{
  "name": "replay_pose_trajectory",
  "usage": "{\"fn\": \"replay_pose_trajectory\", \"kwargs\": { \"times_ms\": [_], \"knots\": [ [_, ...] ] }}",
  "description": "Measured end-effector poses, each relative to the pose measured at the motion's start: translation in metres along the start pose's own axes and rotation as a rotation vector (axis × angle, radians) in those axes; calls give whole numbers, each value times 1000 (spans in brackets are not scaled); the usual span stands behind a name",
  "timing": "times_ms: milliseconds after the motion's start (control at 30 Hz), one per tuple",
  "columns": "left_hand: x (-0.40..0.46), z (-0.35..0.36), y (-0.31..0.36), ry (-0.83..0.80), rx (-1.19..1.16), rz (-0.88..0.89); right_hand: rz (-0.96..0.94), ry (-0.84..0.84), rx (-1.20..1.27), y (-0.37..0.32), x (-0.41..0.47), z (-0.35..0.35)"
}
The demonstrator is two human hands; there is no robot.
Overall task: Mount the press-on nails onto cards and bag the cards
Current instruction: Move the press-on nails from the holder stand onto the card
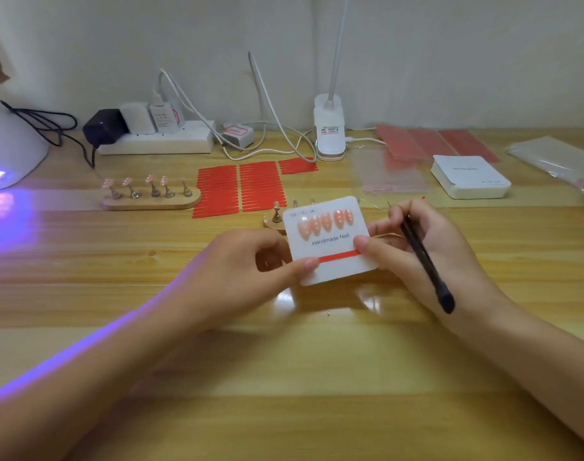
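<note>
**While pinched from both sides, held just above the table**

Gripped at its lower left edge by the left hand (pixel 250 261), thumb on the face, and at its right edge by the right hand (pixel 413 241): a white card (pixel 333 271) marked "Handmade Nail". Tucked in the right hand too, a dark tool (pixel 427 264). Above the thumbs, five pink nails (pixel 323 222) in a row; between the thumbs, a red strip (pixel 338 256). Beyond the grip, red strip sheets (pixel 240 188); further left, a wooden stand (pixel 150 201) with nails.

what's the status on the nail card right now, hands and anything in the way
Left hand and right hand pinch the card; right also holds a black tool. Five nails mounted, red strip bare below. Nothing blocking.
</note>
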State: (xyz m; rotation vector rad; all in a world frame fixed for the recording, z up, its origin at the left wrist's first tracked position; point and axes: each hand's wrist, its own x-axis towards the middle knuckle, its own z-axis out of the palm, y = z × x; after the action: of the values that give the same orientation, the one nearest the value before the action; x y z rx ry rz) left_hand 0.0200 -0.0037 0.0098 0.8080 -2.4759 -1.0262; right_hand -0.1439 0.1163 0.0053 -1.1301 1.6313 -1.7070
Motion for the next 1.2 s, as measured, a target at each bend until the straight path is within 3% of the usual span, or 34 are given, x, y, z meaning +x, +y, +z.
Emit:
{"fn": "replay_pose_trajectory", "kwargs": {
  "times_ms": [67, 167, 300, 567, 733, 1000, 1200],
  "knots": [
    [1, 1, 8, -32, -289, -90, -66, 26, -3, -2, -3, 6],
    [2, 8, 14, -40, -522, -149, -137, 52, -13, 1, -6, 14],
    [2, 11, 17, -69, -639, -147, -160, 88, -30, 3, -4, 12],
    [3, 1, 9, -421, -993, -205, -103, 97, 1, 5, 2, 9],
    [5, 3, 4, -375, -1096, -249, -233, 322, -86, -2, 3, 6],
    [7, 10, 2, -294, -1023, -251, -539, 44, -408, 1, -9, 14],
    [7, 13, 3, -263, -1000, -266, -475, -14, -382, 7, -10, 19]
  ]
}}
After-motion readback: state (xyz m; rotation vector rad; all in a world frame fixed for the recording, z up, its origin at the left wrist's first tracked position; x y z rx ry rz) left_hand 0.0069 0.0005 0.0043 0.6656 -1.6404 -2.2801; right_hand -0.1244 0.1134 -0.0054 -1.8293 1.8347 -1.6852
